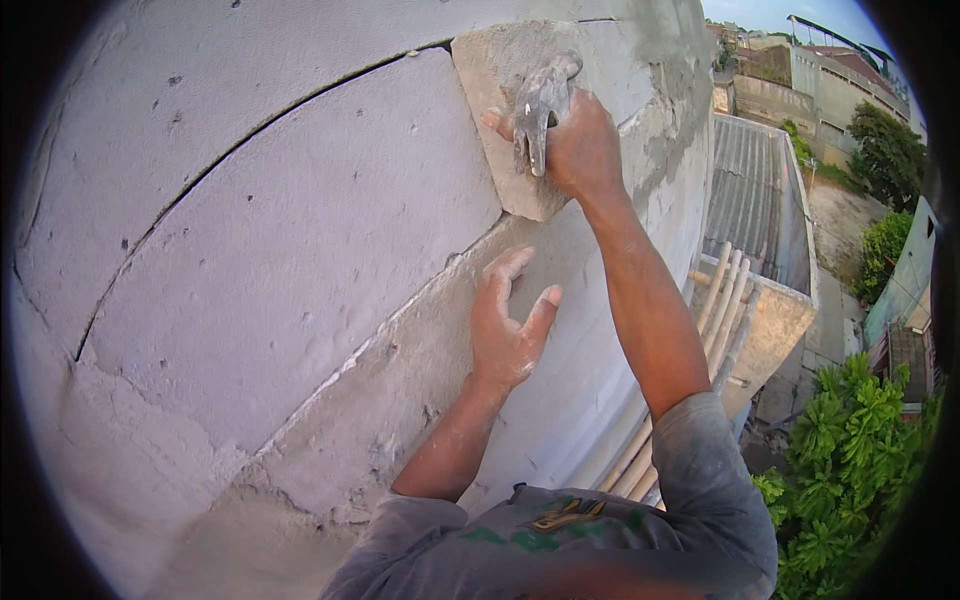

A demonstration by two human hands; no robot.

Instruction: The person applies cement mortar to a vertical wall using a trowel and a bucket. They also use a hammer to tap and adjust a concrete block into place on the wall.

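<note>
My right hand (590,150) is raised to the wall, closed around a claw hammer (541,105). The hammer's grey, dusty metal head shows, with its claw pointing down; the handle is mostly hidden by the hand. Behind it is a tan, rough block (487,62), fitted against the end of a large pale grey block (300,220). I cannot tell whether the hammer touches it. Lower down, my left hand (503,335) has its fingers apart and nothing in it. Whitish dust coats its fingertips, which are near the rough course (430,350) below the blocks.
A dark open joint (250,135) runs along the top of the large block. Grey mortar patches (675,110) mark the wall at right. Bamboo poles (722,310) stand beside the wall. Far below lie a corrugated roof (750,190), a path and leafy plants (850,470).
</note>
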